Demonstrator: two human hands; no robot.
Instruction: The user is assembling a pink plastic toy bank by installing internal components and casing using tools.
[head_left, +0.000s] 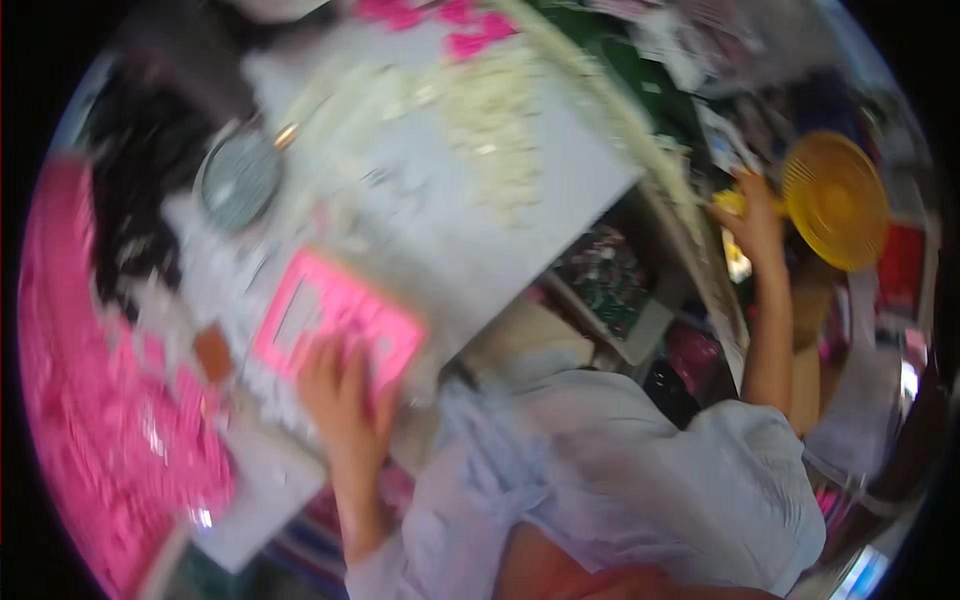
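My left hand (345,395) is on a pink calculator (300,285) above the near part of the worktable. Its fingers lie over the lower face and the thumb is at the near edge, so it seems to grip it. A light window and raised key shapes show on the face. My right hand (757,225) reaches out to the right, beyond the table edge. Its fingers are closed round a small yellow thing (730,203), too blurred to name. A round yellow plastic basket (836,200) is just right of that hand.
Pale cream pieces (490,130) spread over the white tabletop (580,160). A round grey container (240,180) stands at the far left. Pink parts (130,430) heap along the left, beside black ones (150,150). Below the table's right edge an open box (610,280) holds green circuit boards.
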